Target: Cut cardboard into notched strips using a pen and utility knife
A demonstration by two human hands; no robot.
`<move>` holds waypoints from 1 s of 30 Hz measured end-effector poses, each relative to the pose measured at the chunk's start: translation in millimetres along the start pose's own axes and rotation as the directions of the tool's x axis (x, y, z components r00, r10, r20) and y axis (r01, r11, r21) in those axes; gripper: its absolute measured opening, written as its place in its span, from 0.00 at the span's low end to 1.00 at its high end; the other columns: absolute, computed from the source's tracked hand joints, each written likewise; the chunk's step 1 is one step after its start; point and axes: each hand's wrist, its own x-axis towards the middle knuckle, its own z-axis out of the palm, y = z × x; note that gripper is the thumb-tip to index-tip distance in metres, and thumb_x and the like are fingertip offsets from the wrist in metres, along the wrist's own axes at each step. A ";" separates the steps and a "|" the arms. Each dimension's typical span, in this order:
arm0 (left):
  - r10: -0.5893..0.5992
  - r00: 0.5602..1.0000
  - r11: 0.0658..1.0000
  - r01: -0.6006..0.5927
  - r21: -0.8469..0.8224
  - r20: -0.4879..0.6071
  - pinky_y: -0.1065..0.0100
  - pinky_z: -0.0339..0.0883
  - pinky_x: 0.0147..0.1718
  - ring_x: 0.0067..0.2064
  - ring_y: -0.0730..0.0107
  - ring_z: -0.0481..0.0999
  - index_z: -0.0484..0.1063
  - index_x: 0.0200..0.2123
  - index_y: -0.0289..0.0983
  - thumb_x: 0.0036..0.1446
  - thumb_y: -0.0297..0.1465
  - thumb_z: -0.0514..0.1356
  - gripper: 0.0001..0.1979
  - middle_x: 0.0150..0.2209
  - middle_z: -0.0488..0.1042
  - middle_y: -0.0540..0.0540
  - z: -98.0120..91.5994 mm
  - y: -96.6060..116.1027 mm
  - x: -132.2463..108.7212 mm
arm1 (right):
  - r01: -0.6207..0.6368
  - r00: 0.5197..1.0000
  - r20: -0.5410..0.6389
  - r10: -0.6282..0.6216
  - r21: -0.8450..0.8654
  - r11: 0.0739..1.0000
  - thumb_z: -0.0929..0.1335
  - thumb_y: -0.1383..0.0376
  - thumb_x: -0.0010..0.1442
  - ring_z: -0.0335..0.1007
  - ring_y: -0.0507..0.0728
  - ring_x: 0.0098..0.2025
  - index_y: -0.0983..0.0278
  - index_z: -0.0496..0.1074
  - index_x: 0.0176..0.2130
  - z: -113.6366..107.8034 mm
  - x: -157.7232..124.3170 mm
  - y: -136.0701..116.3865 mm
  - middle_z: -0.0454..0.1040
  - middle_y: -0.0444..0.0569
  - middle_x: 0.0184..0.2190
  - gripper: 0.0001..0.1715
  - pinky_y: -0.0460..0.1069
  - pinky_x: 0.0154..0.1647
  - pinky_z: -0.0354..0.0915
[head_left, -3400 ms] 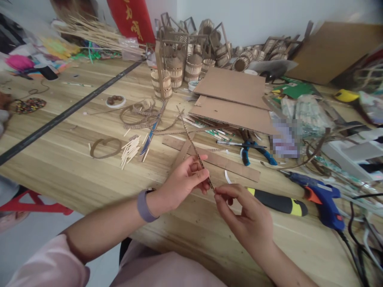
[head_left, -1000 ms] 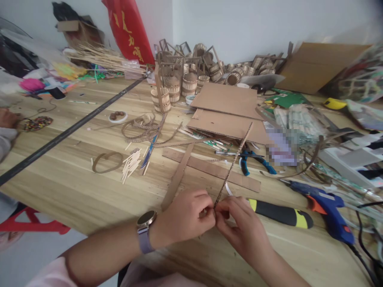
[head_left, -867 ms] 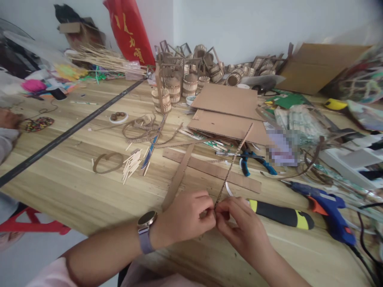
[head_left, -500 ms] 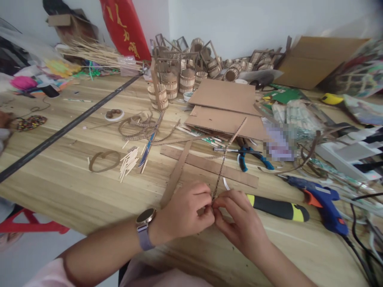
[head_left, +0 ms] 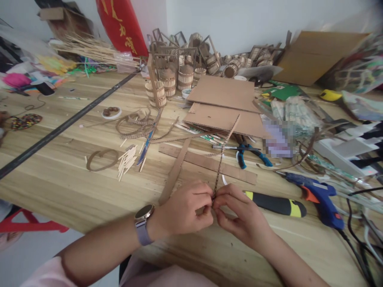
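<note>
A thin cardboard strip, its corrugated edge turned upward, stretches away from my fingers toward the cardboard sheets. My left hand, with a watch on its wrist, pinches the near end. Close beside it, my right hand pinches the same end, fingertips almost touching the left ones. The strip's very tip is hidden between the fingers. Two flat cardboard strips lie crossed on the table just beyond my hands. A black and yellow handle rests right of my right hand.
A blue glue gun with a cord lies at the right. Blue-handled pliers sit by the cardboard sheets. Cut sticks and a curled strip lie left. Several small stick buckets stand at the back.
Both hands keep their pinch on the cardboard strip, with hardly any movement of the fingers. The whole view has shifted slightly, so things appear a little farther left and higher.
</note>
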 end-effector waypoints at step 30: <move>-0.092 0.994 0.990 0.085 -0.113 -0.054 0.70 0.67 0.39 0.38 0.69 0.74 0.68 0.29 0.37 0.54 0.24 0.56 0.04 0.34 0.73 0.46 1.6 -0.8 -1.3 | 0.003 0.995 -0.100 -0.010 -0.067 0.998 0.66 0.74 0.58 0.73 0.52 0.33 0.59 0.71 0.34 0.7 -1.1 0.6 0.73 0.45 0.31 0.10 0.45 0.31 0.70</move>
